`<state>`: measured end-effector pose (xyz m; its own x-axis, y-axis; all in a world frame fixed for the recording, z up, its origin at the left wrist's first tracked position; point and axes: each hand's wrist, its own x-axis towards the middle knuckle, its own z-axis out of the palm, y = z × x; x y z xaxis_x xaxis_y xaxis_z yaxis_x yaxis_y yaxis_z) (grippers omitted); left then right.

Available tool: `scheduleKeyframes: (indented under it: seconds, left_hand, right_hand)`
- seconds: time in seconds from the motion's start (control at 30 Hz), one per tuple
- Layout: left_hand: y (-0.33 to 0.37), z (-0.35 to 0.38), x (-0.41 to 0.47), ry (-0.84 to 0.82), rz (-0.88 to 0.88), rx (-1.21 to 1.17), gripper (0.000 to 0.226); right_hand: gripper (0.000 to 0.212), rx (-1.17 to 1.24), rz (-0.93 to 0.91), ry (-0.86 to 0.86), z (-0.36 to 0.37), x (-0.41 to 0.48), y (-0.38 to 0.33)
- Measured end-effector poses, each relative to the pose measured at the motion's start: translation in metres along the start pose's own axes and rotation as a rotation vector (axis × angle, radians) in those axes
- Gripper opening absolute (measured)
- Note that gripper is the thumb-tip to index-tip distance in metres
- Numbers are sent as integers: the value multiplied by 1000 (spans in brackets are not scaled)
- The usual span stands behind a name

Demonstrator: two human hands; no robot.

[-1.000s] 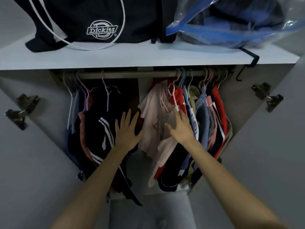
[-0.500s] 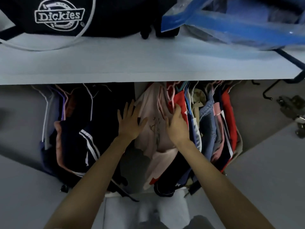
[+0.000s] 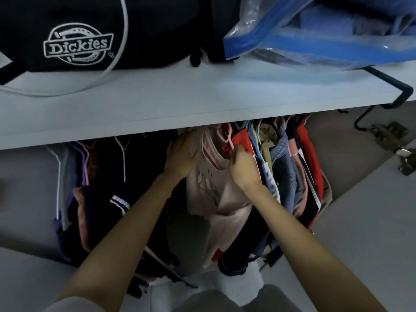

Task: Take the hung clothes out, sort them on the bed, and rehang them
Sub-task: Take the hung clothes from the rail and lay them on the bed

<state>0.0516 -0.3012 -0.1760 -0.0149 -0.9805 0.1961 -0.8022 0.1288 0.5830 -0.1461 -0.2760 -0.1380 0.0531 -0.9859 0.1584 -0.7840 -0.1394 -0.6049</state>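
A pale pink T-shirt (image 3: 216, 194) with a small print hangs in the middle of the wardrobe, under the white shelf (image 3: 202, 102). My left hand (image 3: 181, 157) grips its left shoulder just below the shelf edge. My right hand (image 3: 243, 166) pinches a pink hanger (image 3: 229, 141) at the shirt's right shoulder. To the right hang a red garment (image 3: 242, 138), denim (image 3: 281, 167) and more red clothes (image 3: 309, 158). Dark clothes with white stripes (image 3: 119, 201) hang on the left. The rail is hidden by the shelf.
On the shelf lie a black Dickies bag (image 3: 78, 43) and a clear blue-edged storage bag (image 3: 326, 34). A black hook (image 3: 403, 95) hangs off the shelf's right end. Door hinges (image 3: 396, 140) sit on the open right door.
Both hands rose from the shirt's chest to its shoulders under the shelf. The right hand took hold of the pink hanger. The view moved closer and tilted, hiding the rail.
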Motion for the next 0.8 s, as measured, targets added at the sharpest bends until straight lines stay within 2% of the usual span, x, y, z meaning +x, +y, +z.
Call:
scheduleKeyframes:
  seconds: [0.23,0.33,0.57,0.7,0.8]
  left_hand:
    - [14,-24,-3,38,158,-47,64]
    - [16,-27,-3,69,209,-57,69]
    - [11,-26,-14,170,205,-83,69]
    - [12,-16,-19,152,322,2,53]
    - [16,-3,-25,85,420,37,40]
  right_hand:
    - [13,86,-92,85,-26,-15,-4]
    - [16,71,-160,78,-45,-17,1]
    - [16,43,-170,38,-67,-65,22]
    - [15,32,-149,13,-72,-109,32]
    - [14,24,-110,63,-76,-142,41]
